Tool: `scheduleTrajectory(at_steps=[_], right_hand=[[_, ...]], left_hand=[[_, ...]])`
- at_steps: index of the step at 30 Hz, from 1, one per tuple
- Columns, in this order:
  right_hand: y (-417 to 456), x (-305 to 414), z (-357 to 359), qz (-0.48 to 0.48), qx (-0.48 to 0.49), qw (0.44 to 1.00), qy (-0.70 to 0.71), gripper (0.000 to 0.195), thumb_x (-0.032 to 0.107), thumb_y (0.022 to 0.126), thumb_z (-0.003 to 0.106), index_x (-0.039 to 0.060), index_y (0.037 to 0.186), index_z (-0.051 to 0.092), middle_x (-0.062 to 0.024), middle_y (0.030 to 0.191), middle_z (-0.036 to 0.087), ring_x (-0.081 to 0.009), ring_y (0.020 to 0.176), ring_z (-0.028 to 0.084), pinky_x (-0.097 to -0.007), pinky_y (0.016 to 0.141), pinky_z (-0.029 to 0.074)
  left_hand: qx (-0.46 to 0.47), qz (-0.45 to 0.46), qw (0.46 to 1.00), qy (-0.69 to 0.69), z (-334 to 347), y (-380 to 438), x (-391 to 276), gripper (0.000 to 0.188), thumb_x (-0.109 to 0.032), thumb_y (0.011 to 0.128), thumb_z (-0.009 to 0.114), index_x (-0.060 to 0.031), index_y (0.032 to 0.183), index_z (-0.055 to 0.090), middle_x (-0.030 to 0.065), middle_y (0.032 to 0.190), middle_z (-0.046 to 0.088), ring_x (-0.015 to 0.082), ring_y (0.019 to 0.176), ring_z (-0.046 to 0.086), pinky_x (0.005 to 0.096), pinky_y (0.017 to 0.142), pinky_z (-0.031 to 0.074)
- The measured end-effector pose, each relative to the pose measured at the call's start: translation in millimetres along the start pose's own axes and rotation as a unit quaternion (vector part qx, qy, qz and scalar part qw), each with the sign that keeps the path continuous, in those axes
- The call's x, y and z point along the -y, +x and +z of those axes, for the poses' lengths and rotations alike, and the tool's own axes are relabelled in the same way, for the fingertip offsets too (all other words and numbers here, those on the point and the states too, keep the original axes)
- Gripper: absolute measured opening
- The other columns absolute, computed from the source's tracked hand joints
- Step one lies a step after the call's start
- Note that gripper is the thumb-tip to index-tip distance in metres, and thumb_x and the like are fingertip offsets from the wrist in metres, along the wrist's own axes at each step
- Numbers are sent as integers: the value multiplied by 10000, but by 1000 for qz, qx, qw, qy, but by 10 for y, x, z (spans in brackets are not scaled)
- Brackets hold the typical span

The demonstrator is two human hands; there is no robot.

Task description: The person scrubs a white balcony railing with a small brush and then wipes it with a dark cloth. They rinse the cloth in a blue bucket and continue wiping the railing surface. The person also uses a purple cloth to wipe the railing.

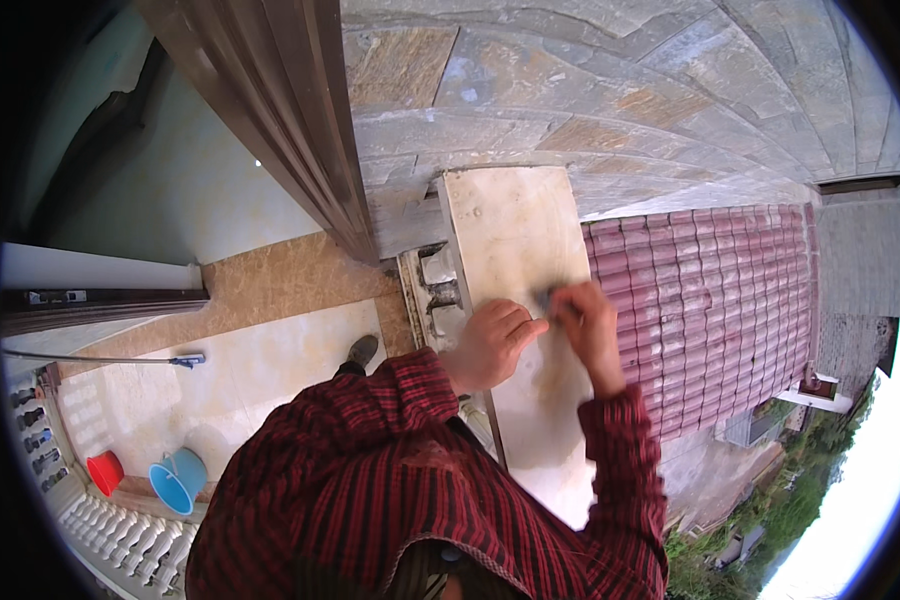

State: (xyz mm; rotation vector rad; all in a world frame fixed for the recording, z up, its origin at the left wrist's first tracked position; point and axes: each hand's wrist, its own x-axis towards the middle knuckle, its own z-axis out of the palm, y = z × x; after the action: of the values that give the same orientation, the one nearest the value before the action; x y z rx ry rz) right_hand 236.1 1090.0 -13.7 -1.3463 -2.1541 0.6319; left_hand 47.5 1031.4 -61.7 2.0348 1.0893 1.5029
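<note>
My left hand (pixel 497 343) is curled over the near edge of a cream stone balustrade ledge (pixel 510 225); whether it holds anything is not clear. To its right, my right hand (pixel 589 322) grips a small dark object (pixel 546 298), blurred and too small to name, against the top of the ledge. Brownish wet-looking marks show on the stone around both hands. Red and black striped sleeves cover both arms.
The ledge meets a stone-tiled wall (pixel 495 90). Beyond it lies a red tiled roof (pixel 705 315). On the balcony floor stand a light blue bucket (pixel 178 480) and a red bucket (pixel 105 472); a long-handled tool with a blue head (pixel 187 361) lies at the left.
</note>
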Motion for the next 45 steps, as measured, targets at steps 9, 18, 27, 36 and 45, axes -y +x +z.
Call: scheduleTrajectory(at_steps=[9,18,27,36,45], right_hand=[[1365,286,892,-39,-122,991,-41,160,90,824,808,77,973,752,-134,909,702,-329,810,702,-411,739,557],[1486,21,782,18,-123,982,-146,184,168,834,807,62,980,768,-152,930,738,-324,835,724,-404,772,578],[1530,261,891,73,-137,977,-149,182,167,825,812,67,976,790,-149,871,722,-316,789,712,-401,751,572],[1559,397,891,-26,-85,992,-94,146,88,829,793,73,970,758,-119,923,696,-300,781,698,-377,711,555],[-341,580,162,-35,128,991,-28,200,-84,788,743,58,927,719,-120,909,681,-308,825,685,-393,722,568]], left_hand=[[50,141,989,-17,-2,-83,142,225,-130,583,668,-85,801,633,46,787,583,276,748,591,431,661,462],[66,130,989,-10,160,-274,214,193,-145,624,726,-112,799,652,53,825,633,268,765,628,451,680,520],[39,116,992,-9,246,-318,255,207,-155,662,698,-133,868,701,65,859,660,280,791,645,449,698,515],[1,123,992,-16,228,-246,182,181,-108,665,674,-131,842,700,46,811,643,278,741,634,425,659,515],[13,179,972,-151,-293,-368,-203,141,-116,643,655,-116,623,516,22,677,429,230,631,503,370,582,471]])
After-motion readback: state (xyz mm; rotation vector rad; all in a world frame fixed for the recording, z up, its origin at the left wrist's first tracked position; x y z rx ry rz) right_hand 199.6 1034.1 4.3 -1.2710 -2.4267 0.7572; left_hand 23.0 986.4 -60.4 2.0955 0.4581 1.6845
